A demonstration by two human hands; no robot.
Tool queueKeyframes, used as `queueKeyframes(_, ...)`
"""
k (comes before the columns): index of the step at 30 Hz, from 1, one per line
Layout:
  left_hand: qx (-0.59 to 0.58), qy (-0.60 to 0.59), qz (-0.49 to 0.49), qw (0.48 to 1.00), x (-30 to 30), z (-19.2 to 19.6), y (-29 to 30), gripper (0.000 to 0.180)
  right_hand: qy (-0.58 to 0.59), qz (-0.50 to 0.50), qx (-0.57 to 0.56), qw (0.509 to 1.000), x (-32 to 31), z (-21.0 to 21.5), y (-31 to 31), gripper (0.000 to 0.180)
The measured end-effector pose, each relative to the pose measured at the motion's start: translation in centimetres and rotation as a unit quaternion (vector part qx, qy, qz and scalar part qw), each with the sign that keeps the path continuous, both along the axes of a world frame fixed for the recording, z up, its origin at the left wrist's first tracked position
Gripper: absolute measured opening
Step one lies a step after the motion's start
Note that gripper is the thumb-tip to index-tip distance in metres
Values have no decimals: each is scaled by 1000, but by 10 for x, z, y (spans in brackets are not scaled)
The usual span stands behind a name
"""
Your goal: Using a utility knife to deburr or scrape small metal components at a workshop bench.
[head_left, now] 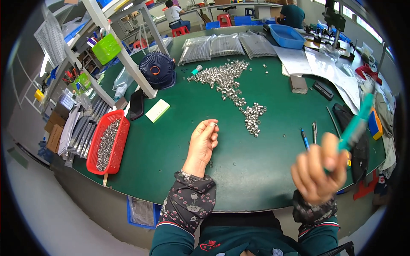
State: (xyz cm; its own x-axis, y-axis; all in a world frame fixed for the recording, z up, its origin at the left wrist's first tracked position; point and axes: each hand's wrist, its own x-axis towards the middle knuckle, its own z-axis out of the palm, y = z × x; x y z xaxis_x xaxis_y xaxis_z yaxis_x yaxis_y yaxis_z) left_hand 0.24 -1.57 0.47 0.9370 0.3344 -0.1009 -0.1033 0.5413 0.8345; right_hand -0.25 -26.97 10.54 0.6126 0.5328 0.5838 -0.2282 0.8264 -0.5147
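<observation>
My left hand [203, 141] is over the middle of the green table, thumb and fingertips pinched together on a tiny metal part [215, 124], mostly hidden by the fingers. To the right, my right hand [318, 170] is closed around a long teal hand tool [358, 121], raised and pointing away to the upper right; motion blur hides its exact kind. Beyond my left hand lies a small pile of short silvery metal rings [254, 116], joined to a larger heap of the same rings [222, 77]. A teal-capped piece [197, 69] rests at that heap's left end.
A red basket [121, 145] of small metal parts stands left, near a phone [137, 104], yellow notepad [157, 110] and dark fan [157, 70]. Bagged tubes [226, 46] and a blue tub [286, 36] are at the back. A blue pen [304, 138] lies near my right hand.
</observation>
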Motion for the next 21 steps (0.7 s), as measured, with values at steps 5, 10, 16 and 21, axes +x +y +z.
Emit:
queueKeyframes(5,9,-8,-16,1000,4,5,-6,10,-150,94,107,978,-25,29,-33,11)
queueKeyframes(10,11,0,-14,1000,4,3,-8,11,-180,185,118,959,-22,45,-28,8)
queueKeyframes(16,14,5,-20,1000,5,3,-9,11,-177,139,126,966,-29,47,-34,11)
queueKeyframes(21,17,2,-20,1000,6,3,-9,11,-182,155,38,970,-34,75,-11,9)
